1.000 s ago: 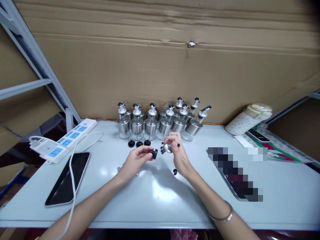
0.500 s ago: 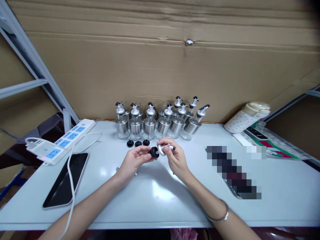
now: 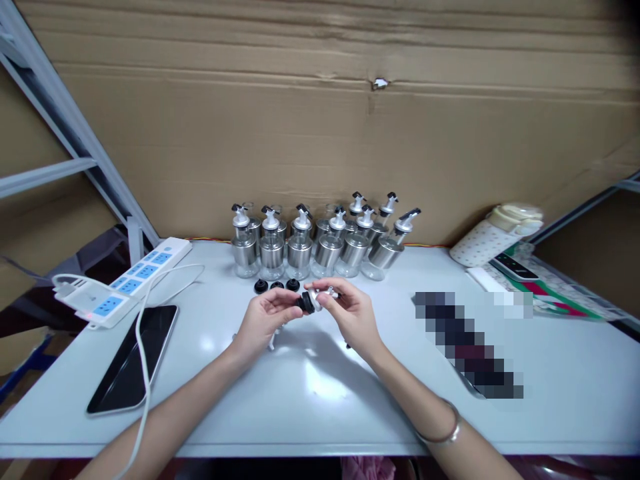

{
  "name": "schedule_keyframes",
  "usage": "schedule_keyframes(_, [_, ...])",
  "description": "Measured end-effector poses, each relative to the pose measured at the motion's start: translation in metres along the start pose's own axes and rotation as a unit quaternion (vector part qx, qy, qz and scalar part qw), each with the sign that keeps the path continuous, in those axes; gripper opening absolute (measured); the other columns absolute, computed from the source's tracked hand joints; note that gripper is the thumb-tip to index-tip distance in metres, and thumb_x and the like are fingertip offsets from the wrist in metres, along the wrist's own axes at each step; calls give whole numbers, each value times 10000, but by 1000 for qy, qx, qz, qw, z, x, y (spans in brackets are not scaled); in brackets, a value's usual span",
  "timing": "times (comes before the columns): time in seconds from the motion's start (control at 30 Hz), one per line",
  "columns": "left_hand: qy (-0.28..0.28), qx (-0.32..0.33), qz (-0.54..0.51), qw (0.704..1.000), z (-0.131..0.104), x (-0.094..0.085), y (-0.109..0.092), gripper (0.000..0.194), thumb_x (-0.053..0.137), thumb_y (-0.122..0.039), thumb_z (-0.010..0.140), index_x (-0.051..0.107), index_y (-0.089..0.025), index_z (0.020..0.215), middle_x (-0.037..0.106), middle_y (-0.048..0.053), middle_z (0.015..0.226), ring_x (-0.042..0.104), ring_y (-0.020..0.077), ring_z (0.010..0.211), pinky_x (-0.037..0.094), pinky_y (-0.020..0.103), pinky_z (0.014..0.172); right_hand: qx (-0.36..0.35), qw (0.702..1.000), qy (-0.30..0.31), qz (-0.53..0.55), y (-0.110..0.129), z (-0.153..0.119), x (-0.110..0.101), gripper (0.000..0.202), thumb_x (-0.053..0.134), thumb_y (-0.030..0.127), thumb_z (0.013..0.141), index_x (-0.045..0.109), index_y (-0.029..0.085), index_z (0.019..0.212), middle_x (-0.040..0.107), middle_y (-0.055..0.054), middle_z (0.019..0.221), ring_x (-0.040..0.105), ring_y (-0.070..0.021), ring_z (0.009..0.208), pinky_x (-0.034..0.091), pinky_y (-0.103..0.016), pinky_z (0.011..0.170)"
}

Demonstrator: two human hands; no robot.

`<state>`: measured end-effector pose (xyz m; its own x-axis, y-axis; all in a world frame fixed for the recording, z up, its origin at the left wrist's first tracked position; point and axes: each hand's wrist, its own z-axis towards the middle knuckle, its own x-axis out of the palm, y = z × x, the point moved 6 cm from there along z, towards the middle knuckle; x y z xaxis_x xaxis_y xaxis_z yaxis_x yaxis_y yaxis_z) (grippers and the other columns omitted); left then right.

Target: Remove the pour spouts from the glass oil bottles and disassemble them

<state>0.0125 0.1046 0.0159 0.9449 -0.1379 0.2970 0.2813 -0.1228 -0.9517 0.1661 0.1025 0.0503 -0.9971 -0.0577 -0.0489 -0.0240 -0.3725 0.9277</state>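
Observation:
My left hand [image 3: 259, 325] pinches a black ribbed stopper [image 3: 305, 304] between thumb and fingers. Against it sits the silver collar of a pour spout [image 3: 315, 297], gripped by my right hand [image 3: 354, 316]; the two parts touch, but how firmly they are joined I cannot tell. Just beyond my hands, three more black stoppers [image 3: 261, 286] lie on the table. Behind them stand several glass bottles [image 3: 273, 253] with steel sleeves, many topped with silver-and-black pour spouts. Below my left hand shows a small silver piece [image 3: 273, 341], mostly hidden.
On the left are a white power strip [image 3: 129, 285] with a cable and a black-faced tablet-like device [image 3: 134, 360]. A pixelated dark object [image 3: 463, 343] lies on the right. Further back there leans a white dotted flask [image 3: 483, 237]. Cardboard [image 3: 300, 133] covers the back wall.
The gap between stopper and pour spout has closed, and the two parts now meet. My right hand has moved slightly left and its spout has turned.

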Motion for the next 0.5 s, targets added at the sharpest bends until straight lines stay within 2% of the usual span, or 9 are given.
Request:
schedule_keyframes(0.2, [-23,32,42,998,1,-9,-8,353,848,-312,522,666,-139,771,687,15,746,659,151,727,518,252,709,0,998,40,48,-2,-1,3,129,649,320,810,679,228,895,729,-56,1012,665,-189,923,521,-320,778])
schedule_keyframes(0.5, [-6,74,79,994,-4,-1,-16,332,850,-320,510,678,-134,725,702,53,770,668,194,754,554,306,703,1,995,79,63,0,-1,7,194,612,405,836,640,214,862,720,-74,1013,653,-197,963,513,-336,803])
